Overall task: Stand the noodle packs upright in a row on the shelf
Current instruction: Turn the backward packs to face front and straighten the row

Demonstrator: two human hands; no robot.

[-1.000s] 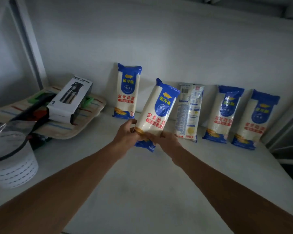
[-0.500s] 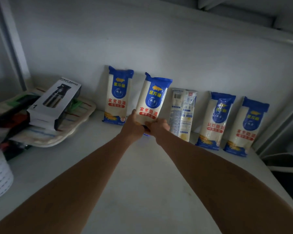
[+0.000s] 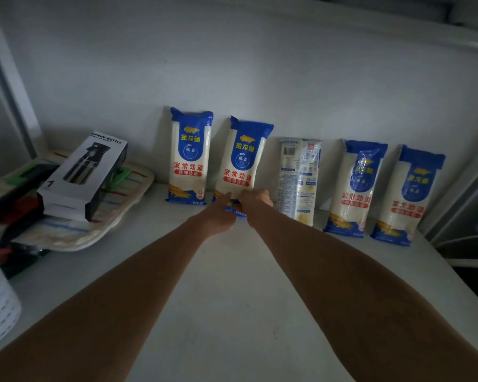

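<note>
I am gripping the bottom of a glossy plastic noodle pack [image 3: 242, 158] with my left hand [image 3: 220, 213] and right hand [image 3: 255, 201], leaning it against the wall [image 3: 259, 73]; flat, oblong packs [image 3: 189, 155] are standing on both sides.

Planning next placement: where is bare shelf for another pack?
Bare: front of white shelf, around both forearms. Narrow gap between held blue-and-white noodle pack and back-facing pack. Crowded: left, black-and-white spray-bottle box on striped mat.
</note>
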